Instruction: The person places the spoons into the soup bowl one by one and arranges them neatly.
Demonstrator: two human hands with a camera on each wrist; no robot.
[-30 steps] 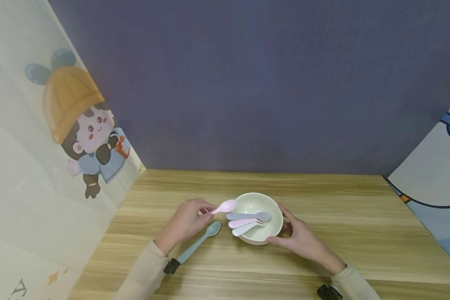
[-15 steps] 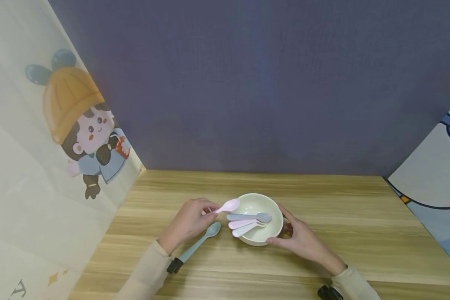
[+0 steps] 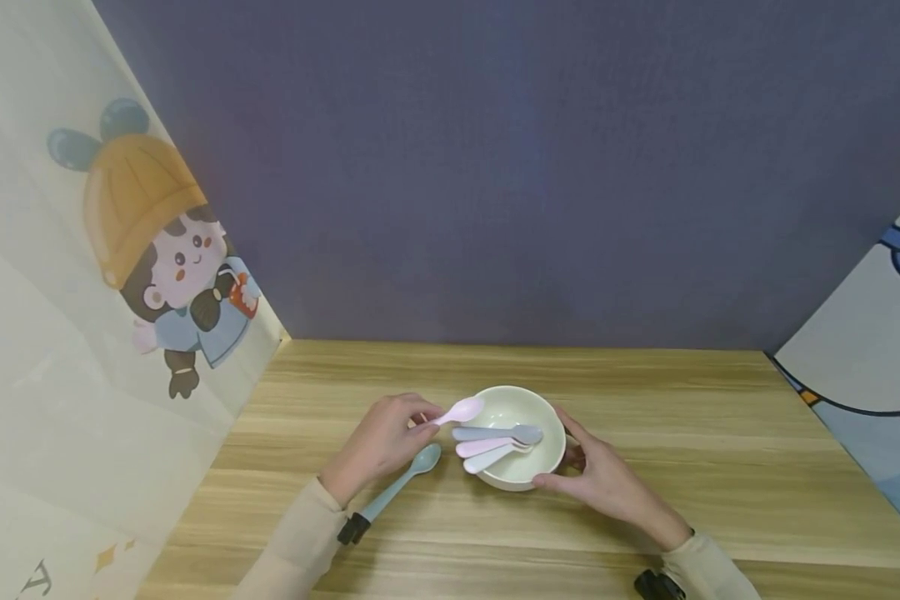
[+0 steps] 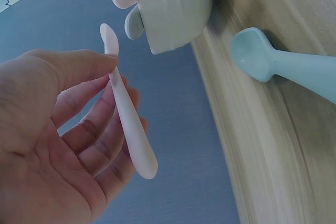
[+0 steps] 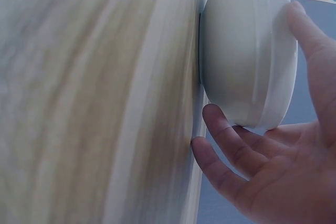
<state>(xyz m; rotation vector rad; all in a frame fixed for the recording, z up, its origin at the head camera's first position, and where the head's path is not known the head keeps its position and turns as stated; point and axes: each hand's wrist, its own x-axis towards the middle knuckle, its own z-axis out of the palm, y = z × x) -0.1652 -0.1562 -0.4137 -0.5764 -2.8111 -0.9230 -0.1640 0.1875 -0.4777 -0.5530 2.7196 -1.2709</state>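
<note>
My left hand (image 3: 382,442) pinches a pink spoon (image 3: 465,409) between thumb and fingers, its head over the left rim of a cream bowl (image 3: 506,400). In the left wrist view the pink spoon (image 4: 129,124) is seen edge-on, its handle free below the thumb. My right hand (image 3: 603,479) holds the bowl's right side, thumb at the near rim and fingers behind; in the right wrist view the bowl (image 5: 241,51) stands on the table. Inside lie a grey-lavender spoon (image 3: 483,433), a pink-handled utensil (image 3: 483,447) and a white-handled one (image 3: 487,459), handles sticking out left over the rim.
A blue-green spoon (image 3: 401,487) lies on the wooden table (image 3: 645,400), just below my left hand and left of the bowl. A dark blue panel (image 3: 525,167) rises behind the table. Cartoon-printed walls (image 3: 67,350) flank both sides.
My left hand has moved slightly right with the pink spoon, bringing its head from the bowl's left edge to over the rim. The right hand and the bowl have stayed put.
</note>
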